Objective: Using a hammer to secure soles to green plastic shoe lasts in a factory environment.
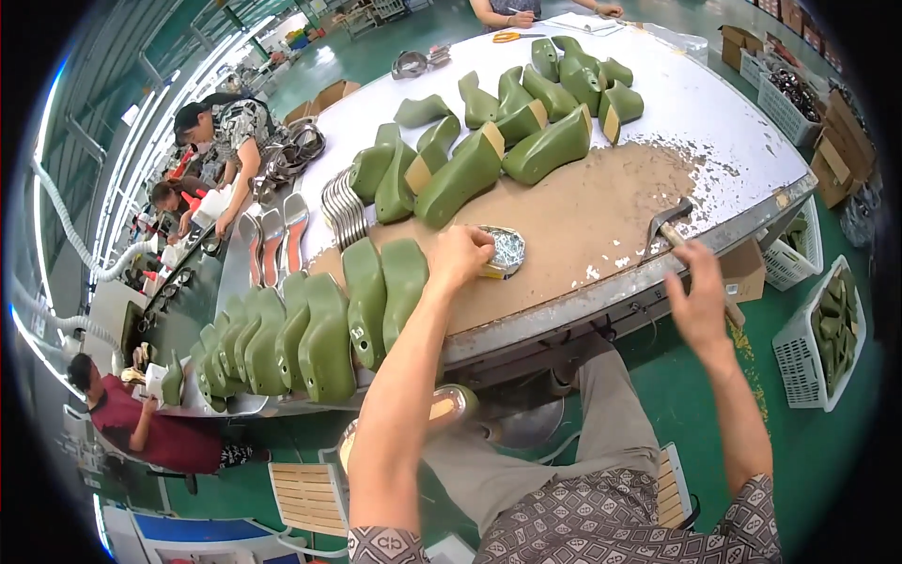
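Observation:
My left hand (458,256) is at the left rim of a small tin (504,252) with silvery contents, its fingertips pinched together; whatever they hold is too small to make out. Over the wooden handle of a hammer (669,226) hovers my right hand (699,305), fingers apart and holding nothing. The hammer's head lies at the table's near right edge. Left of my left forearm stands a row of green shoe lasts (327,338). Beneath that forearm, by my lap, a shoe last with a tan sole piece (449,404) is partly hidden.
More green lasts (554,150) lie across the worn white-and-brown table (601,211). Curved metal strips (344,211) and orange-lined insole pieces (271,246) sit to the left. White crates (819,334) stand on the floor at right. Co-workers (240,141) are at left and far side.

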The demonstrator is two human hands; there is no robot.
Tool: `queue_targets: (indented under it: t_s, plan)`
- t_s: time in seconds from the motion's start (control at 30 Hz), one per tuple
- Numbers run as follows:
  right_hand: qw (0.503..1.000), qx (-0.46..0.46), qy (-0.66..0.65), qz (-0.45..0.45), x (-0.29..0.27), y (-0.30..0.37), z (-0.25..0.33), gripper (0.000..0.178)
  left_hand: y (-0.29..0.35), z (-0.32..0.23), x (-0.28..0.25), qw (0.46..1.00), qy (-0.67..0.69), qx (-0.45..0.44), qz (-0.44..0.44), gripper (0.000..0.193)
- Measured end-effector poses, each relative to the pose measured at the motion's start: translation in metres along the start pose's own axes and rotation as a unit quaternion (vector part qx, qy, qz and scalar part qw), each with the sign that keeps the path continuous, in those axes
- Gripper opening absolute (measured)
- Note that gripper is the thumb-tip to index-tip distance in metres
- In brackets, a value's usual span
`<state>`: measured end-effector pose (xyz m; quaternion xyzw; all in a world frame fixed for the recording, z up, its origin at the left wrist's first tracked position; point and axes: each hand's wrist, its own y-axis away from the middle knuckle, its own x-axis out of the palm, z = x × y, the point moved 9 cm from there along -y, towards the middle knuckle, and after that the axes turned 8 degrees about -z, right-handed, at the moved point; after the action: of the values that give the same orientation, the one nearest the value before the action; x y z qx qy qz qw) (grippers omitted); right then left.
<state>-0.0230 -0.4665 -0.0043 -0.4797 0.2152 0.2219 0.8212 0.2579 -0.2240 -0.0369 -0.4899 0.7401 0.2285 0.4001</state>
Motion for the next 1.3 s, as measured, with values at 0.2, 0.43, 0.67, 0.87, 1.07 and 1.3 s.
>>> queue_targets:
  t_s: [0.2,0.43,0.67,0.87,1.07,1.3]
  plan:
    - [0.984,0.004,0.132,0.122,0.011,-0.007,-0.051,0.033,-0.004,0.003,0.000,0.983,-0.051,0.137,-0.110,0.029]
    - [0.983,0.068,-0.120,0.123,0.003,0.008,-0.027,0.038,0.009,-0.009,-0.020,0.990,0.054,0.071,-0.106,0.020]
    - [0.860,0.324,-0.323,0.227,0.020,0.046,0.014,0.038,0.056,-0.018,-0.063,0.968,0.209,0.049,-0.130,0.018]
    - [0.899,0.314,-0.223,0.208,0.006,0.056,0.028,0.037,0.196,-0.018,-0.112,0.974,0.182,0.071,-0.112,0.020]
    - [0.903,0.282,-0.263,0.190,0.026,0.066,0.042,0.037,0.254,0.048,-0.086,0.933,0.309,-0.103,-0.150,0.009]
    - [0.885,0.220,-0.367,0.186,-0.001,0.079,0.086,0.044,0.248,0.035,-0.096,0.978,0.090,0.008,-0.190,0.005]
